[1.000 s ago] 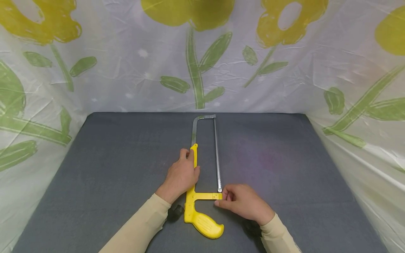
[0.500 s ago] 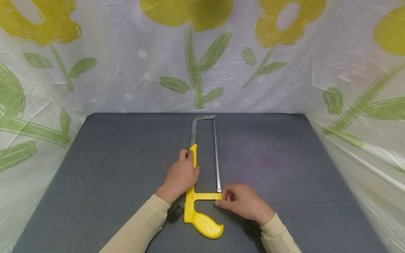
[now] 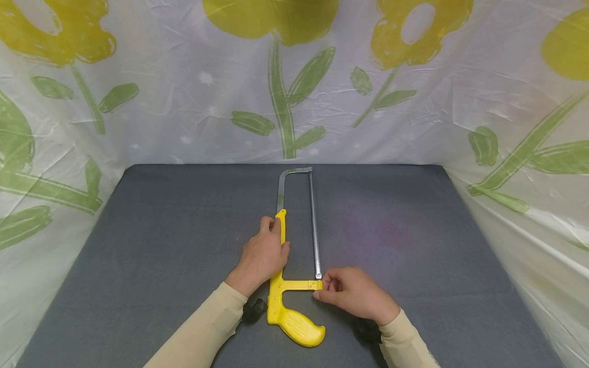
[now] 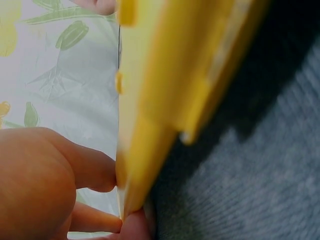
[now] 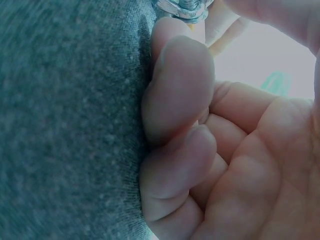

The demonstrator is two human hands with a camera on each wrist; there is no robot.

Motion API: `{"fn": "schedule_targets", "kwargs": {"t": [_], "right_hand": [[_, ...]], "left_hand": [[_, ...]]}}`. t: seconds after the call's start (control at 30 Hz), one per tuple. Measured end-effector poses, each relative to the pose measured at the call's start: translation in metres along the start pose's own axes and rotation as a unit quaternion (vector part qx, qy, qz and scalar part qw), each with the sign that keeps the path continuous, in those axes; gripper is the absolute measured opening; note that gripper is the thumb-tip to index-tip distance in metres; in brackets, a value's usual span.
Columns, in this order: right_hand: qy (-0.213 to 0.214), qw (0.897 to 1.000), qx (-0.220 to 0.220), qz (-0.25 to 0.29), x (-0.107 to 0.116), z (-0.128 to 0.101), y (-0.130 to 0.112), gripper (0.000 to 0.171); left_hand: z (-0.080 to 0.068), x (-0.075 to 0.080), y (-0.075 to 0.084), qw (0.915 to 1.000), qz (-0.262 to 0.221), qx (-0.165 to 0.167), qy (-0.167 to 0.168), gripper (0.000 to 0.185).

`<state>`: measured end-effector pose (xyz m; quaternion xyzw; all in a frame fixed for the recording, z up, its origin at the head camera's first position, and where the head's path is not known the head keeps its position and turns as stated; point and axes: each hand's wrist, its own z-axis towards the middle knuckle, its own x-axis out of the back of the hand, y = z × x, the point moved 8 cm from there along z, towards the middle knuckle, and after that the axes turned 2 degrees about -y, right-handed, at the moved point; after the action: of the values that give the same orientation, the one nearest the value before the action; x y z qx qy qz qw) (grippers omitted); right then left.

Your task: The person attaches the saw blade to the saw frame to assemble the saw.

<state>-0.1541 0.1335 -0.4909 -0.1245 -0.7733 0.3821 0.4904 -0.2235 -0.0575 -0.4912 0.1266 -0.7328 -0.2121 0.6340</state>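
Observation:
A hacksaw [image 3: 299, 285] lies on its side on the grey cloth, with its yellow handle [image 3: 301, 327] nearest me and its silver blade [image 3: 315, 225] along the right. My left hand [image 3: 263, 253] grips the yellow back of the frame; in the left wrist view its fingers [image 4: 95, 167] and thumb close on the yellow bar [image 4: 137, 165]. At the right end of the yellow crossbar, my right hand [image 3: 356, 294] has curled fingers and its thumb against the tip. A shiny metal fitting [image 5: 187, 9] shows by its fingertips in the right wrist view, partly cut off.
Grey cloth [image 3: 184, 225] covers the table beneath the saw. White curtains [image 3: 193, 102] with yellow flowers and green leaves hang behind and at both sides. Dark wrist-worn devices [image 3: 254, 309] sit under both wrists.

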Motion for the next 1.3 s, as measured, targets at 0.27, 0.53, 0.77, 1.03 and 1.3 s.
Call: {"fn": "schedule_targets", "kwargs": {"t": [0.27, 0.53, 0.77, 1.03, 1.3], "right_hand": [[-0.003, 1.0, 0.004, 0.007, 0.0006, -0.0005, 0.0002, 0.024], [-0.014, 1.0, -0.003, 0.001, -0.001, 0.0009, 0.0035, 0.019], [-0.02, 1.0, -0.004, 0.009, -0.0015, 0.0007, 0.004, 0.018], [-0.018, 1.0, -0.004, 0.007, -0.0009, 0.0001, 0.0032, 0.017], [-0.018, 1.0, 0.001, 0.013, 0.0009, 0.0001, 0.0023, 0.015]], "left_hand": [[0.0008, -0.0009, 0.0001, 0.9999, 0.0, 0.007, -0.009, 0.073], [0.0005, -0.0006, -0.0005, 1.0, -0.002, 0.002, -0.002, 0.072], [-0.0004, -0.0005, -0.0007, 1.0, -0.004, -0.001, 0.003, 0.071], [0.0, -0.0006, -0.0007, 1.0, -0.003, -0.006, 0.006, 0.071], [-0.0008, 0.0006, 0.0001, 1.0, -0.004, -0.003, 0.002, 0.072]]}}
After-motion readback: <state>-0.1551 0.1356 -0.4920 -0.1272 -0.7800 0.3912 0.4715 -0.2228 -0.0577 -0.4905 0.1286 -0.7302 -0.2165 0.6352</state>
